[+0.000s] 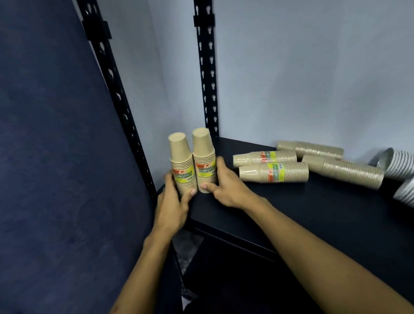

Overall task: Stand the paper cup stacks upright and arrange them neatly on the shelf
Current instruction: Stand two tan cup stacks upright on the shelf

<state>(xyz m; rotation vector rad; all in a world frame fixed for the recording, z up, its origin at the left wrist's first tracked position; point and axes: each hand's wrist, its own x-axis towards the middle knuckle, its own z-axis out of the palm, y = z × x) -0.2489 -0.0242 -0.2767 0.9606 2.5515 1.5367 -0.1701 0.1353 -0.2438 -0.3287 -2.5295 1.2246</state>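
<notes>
Two upright cup stacks (193, 162) stand touching at the shelf's (297, 213) left end. Left hand (172, 204) grips the left stack, right hand (226, 184) grips the right one. Four tan stacks (274, 172) lie sideways nearby.

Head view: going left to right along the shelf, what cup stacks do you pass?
Left upright stack → right upright stack → two labelled brown stacks lying down → two plain brown stacks lying down → grey striped stacks.
</notes>
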